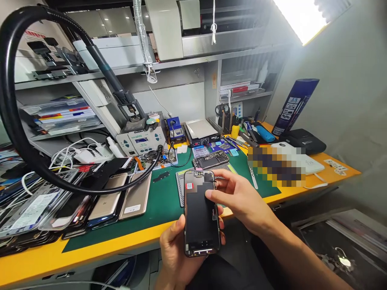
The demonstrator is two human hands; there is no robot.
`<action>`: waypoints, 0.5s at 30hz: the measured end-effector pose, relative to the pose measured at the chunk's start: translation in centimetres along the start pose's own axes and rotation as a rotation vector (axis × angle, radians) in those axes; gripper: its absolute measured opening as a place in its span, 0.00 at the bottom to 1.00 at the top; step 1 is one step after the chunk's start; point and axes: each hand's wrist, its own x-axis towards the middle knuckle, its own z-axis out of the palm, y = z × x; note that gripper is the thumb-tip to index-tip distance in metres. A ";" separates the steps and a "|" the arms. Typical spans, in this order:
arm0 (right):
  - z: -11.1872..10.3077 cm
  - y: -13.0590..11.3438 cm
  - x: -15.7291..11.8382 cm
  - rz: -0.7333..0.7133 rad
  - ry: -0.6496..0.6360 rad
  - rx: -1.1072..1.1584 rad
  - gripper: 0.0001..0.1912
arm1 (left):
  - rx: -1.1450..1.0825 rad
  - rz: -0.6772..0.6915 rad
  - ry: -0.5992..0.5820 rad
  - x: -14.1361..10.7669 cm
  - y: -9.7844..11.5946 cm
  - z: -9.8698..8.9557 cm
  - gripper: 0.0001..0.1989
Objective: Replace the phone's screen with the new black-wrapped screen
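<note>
A phone screen assembly (199,217) is held up in front of the table's edge, its black back side with a small red-and-white sticker facing me. My left hand (173,241) grips it from below, thumb on the left edge and fingertips wrapped round the right edge. With my right hand (232,193) I hold its upper right side, the thumb lying on the back surface and the fingers at the edge. Just beyond, an opened phone body (211,160) with bare inner parts lies on a perforated grey mat (180,189).
Stacked phones (107,197) fill the left of the green mat (163,225). A thick black hose (7,100) arcs over them from the rework station (142,139). Metal tweezers (252,174), a blue-handled tool (265,133) and a pixelated patch lie to the right.
</note>
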 end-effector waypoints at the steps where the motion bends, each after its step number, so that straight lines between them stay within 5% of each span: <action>1: 0.0 0.1 0.0 -0.003 -0.006 0.008 0.14 | -0.002 0.005 0.001 0.0 -0.1 0.1 0.23; 15: -0.2 0.4 -0.5 0.053 -0.028 0.090 0.13 | 0.000 0.040 0.041 -1.1 -0.7 1.5 0.22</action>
